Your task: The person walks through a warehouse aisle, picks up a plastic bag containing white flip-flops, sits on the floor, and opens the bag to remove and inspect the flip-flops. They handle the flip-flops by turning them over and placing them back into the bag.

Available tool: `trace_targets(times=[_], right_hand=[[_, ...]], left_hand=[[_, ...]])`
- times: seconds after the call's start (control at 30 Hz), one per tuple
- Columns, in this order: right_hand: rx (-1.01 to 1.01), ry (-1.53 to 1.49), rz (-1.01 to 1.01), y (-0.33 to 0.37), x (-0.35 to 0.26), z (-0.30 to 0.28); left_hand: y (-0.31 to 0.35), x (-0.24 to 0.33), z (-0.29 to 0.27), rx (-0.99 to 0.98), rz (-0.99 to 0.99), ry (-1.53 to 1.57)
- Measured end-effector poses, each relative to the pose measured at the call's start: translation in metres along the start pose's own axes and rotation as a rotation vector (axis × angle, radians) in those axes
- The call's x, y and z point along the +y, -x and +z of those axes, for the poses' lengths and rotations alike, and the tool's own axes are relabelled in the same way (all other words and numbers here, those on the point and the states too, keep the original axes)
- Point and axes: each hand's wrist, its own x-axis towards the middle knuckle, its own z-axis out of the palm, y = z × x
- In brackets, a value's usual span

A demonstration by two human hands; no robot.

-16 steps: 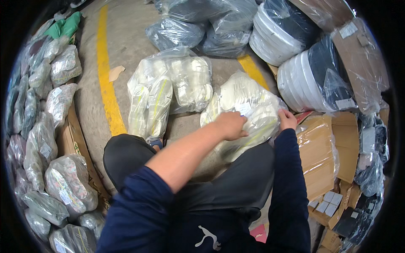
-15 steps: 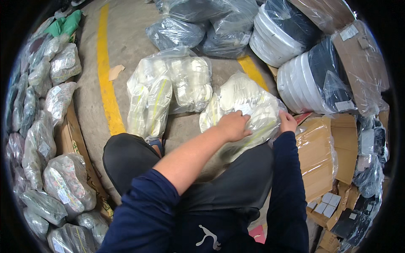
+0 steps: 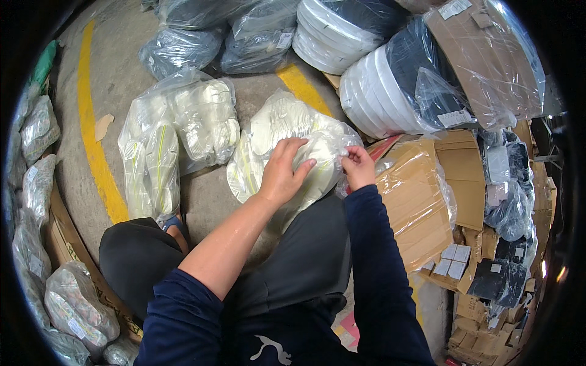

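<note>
A clear plastic bag [image 3: 268, 125] packed with cream-coloured pieces that look like shoe soles lies on the floor by my right knee. Over its near side rests my left hand [image 3: 285, 169], fingers and thumb apart, touching the plastic without gripping it. At the bag's right edge my right hand [image 3: 358, 166] pinches a fold of the film between thumb and fingers. To the left, a second clear bag [image 3: 204, 119] of similar cream pieces, some with a yellow-green stripe, stands near my left foot.
Grey-filled bags [image 3: 183, 52] and wrapped stacks of white-rimmed round pieces [image 3: 375, 91] stand ahead. On the right are an opened cardboard box [image 3: 415, 201] and small white boxes [image 3: 453, 259]. Bagged goods [image 3: 82, 305] line the left side. A yellow line [image 3: 97, 152] crosses the concrete floor.
The view has swung to the right, so everything sits further left. My left hand's fingers have spread and lifted somewhat; my right hand still holds the bag's edge.
</note>
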Motion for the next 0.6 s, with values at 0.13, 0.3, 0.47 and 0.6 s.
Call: trace_targets(times=[0.13, 0.3, 0.47, 0.6], right_hand=[[-0.026, -0.014, -0.139, 0.026, -0.003, 0.014], [0.039, 0.252, -0.117, 0.024, -0.018, 0.016], [0.134, 0.802, -0.442, 0.012, -0.030, 0.008], [0.225, 0.310, -0.140, 0.028, -0.028, 0.011]], left_hand=[[-0.018, 0.005, 0.006, -0.100, 0.021, 0.042], [-0.022, 0.006, 0.016, -0.118, 0.075, -0.095], [-0.027, 0.012, 0.029, -0.130, 0.189, -0.213], [-0.029, 0.015, 0.040, -0.079, 0.259, -0.188]])
